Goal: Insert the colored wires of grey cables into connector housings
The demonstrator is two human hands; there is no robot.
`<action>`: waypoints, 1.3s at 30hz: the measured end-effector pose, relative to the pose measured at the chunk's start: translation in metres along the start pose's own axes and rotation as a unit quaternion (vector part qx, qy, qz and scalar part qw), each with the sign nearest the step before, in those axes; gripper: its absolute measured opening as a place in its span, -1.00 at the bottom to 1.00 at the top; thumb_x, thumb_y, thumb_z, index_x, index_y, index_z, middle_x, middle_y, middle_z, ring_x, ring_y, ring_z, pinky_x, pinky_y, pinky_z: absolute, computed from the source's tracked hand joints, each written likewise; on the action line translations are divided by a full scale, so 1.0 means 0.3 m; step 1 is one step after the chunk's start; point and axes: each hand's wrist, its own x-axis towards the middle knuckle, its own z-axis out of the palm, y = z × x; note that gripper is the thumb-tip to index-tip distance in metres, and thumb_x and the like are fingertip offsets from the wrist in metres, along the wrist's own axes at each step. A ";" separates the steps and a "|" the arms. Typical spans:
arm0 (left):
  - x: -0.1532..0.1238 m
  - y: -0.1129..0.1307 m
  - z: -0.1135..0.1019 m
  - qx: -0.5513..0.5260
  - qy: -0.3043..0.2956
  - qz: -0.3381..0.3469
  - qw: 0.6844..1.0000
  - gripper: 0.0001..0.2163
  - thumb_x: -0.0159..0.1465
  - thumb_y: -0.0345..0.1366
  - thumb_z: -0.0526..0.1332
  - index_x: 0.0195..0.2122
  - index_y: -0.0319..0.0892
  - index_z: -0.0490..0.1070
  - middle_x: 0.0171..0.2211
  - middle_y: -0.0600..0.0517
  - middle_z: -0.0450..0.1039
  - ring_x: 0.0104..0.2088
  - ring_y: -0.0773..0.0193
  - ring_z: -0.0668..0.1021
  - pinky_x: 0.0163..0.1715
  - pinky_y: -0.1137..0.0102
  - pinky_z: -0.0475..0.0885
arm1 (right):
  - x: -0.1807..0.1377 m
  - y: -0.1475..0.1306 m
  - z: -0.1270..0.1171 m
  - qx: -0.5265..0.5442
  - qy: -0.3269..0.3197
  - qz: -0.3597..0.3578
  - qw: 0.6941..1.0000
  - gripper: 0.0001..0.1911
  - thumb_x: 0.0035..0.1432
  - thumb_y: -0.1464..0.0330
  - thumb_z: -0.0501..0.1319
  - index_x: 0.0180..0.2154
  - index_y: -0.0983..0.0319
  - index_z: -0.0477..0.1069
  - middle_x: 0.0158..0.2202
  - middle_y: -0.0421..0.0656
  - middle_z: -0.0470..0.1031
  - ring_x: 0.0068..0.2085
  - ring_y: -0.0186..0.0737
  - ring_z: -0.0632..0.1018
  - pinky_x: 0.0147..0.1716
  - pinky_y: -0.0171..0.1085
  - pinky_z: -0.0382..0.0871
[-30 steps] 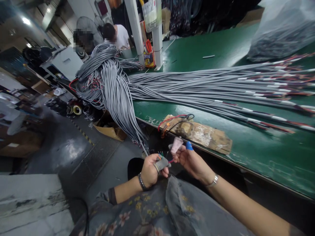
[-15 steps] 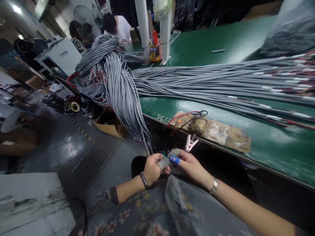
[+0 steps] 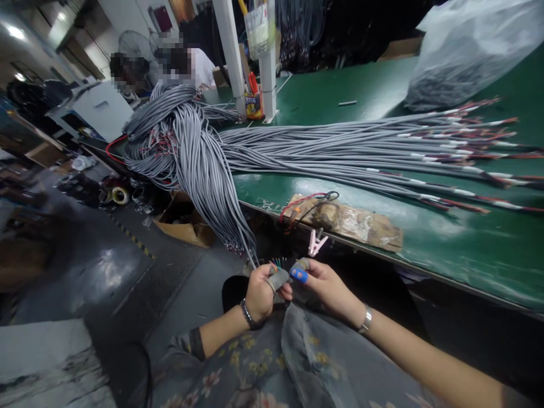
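My left hand (image 3: 262, 292) is closed round the end of a grey cable (image 3: 252, 256) that hangs down from the big bundle. Thin coloured wires (image 3: 277, 263), green, red and pale ones, fan out above its wrapped thumb and finger. Close beside it, my right hand (image 3: 325, 283) pinches thumb and forefinger together, with blue tape on the thumb and greyish wrapping on the forefinger. Whatever lies in that pinch is hidden or too small to see. The large bundle of grey cables (image 3: 204, 175) droops over the table's edge just beyond my hands.
On the green table (image 3: 446, 238), cables with stripped ends stretch right. A wooden board (image 3: 369, 226) and a pink clip (image 3: 317, 243) sit at the front edge. Beyond are posts (image 3: 268, 85) and a plastic bag (image 3: 463, 68). A cardboard box (image 3: 182, 224) stands below. People sit at the back.
The view has shifted, so the table's contents appear further left. My right fingertips have drawn slightly apart from my left hand, and the coloured wires show more spread out.
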 end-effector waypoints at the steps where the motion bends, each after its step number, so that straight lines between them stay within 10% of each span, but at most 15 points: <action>1: 0.000 0.004 0.008 -0.006 0.005 0.000 1.000 -0.54 -0.16 0.10 0.39 -0.63 -0.22 0.31 -0.74 0.08 0.39 -0.76 0.42 0.38 -0.73 0.52 0.26 | -0.003 -0.003 -0.007 0.006 -0.002 0.001 1.000 -0.56 -0.21 0.01 0.43 -0.51 0.25 0.44 -0.58 -0.26 0.39 -0.52 -0.36 0.32 -0.49 -0.30 0.21; 12: 0.004 0.051 0.086 -0.003 0.008 -0.021 1.000 -0.58 -0.18 0.03 0.40 -0.61 -0.24 0.35 -0.76 0.08 0.35 -0.78 0.44 0.33 -0.76 0.51 0.21 | 0.058 -0.031 -0.124 0.150 -0.027 0.019 0.988 -0.54 -0.03 -0.09 0.26 -0.43 0.19 0.46 -0.53 -0.21 0.38 -0.52 -0.30 0.32 -0.53 -0.29 0.26; 32: 0.014 0.038 0.140 0.025 0.027 -0.032 0.999 -0.64 -0.15 -0.04 0.38 -0.64 -0.23 0.34 -0.77 0.08 0.35 -0.79 0.45 0.32 -0.76 0.53 0.17 | 0.098 -0.069 -0.075 0.231 0.000 0.019 0.973 -0.49 -0.22 -0.09 0.39 -0.39 0.19 0.53 -0.50 -0.22 0.45 -0.51 -0.30 0.34 -0.49 -0.29 0.26; 39: -0.011 0.012 0.096 0.045 0.018 0.003 0.999 -0.60 -0.10 0.04 0.36 -0.64 -0.22 0.33 -0.73 0.06 0.38 -0.76 0.43 0.34 -0.72 0.50 0.23 | 0.050 -0.035 -0.109 0.194 -0.107 0.057 0.974 -0.50 -0.15 -0.09 0.35 -0.43 0.22 0.49 -0.50 -0.18 0.45 -0.49 -0.30 0.40 -0.47 -0.29 0.31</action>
